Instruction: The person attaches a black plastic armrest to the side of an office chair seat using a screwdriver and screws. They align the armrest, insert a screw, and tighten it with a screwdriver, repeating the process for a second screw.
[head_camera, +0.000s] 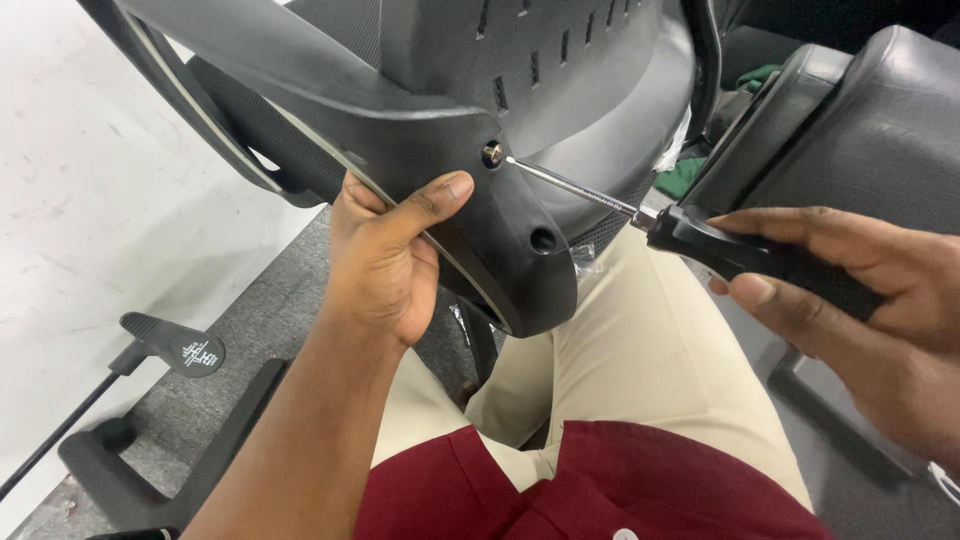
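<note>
A black plastic chair back (480, 90) with mesh and slotted lumbar panel tilts across my lap. My left hand (385, 255) grips its lower bracket arm, thumb pressed near a metal screw (492, 154). My right hand (850, 300) holds a black-handled screwdriver (740, 255); its thin steel shaft runs up-left with the tip set in that screw. An empty screw hole (543, 240) lies just below on the same bracket.
A black padded chair seat (880, 130) stands at the right. On the grey floor at lower left lie a black armrest piece (180, 350) and a chair base leg (150, 470). A white wall (90, 200) is at the left. Green cloth (685, 178) shows behind.
</note>
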